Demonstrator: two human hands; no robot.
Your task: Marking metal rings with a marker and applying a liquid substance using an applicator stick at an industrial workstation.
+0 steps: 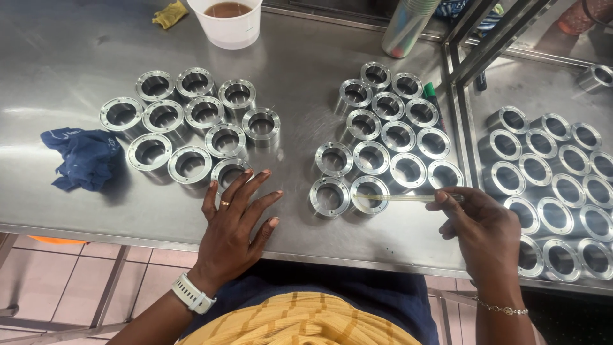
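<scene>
My left hand (236, 220) lies flat on the steel table (294, 102), fingers spread, its fingertips touching the nearest metal ring (228, 171) of the left group. It holds nothing. My right hand (482, 227) pinches a thin clear stick-like tool (402, 198), whose tip reaches over a ring (368, 190) in the front row of the middle group. A third group of several rings (562, 172) sits on the right, beyond a metal frame.
A crumpled blue cloth (83, 156) lies at the left. A white cup of brown liquid (228, 20) and a yellow rag (169, 13) stand at the back, with a tall cylinder (405, 25). A green marker (434, 102) lies beside the middle rings.
</scene>
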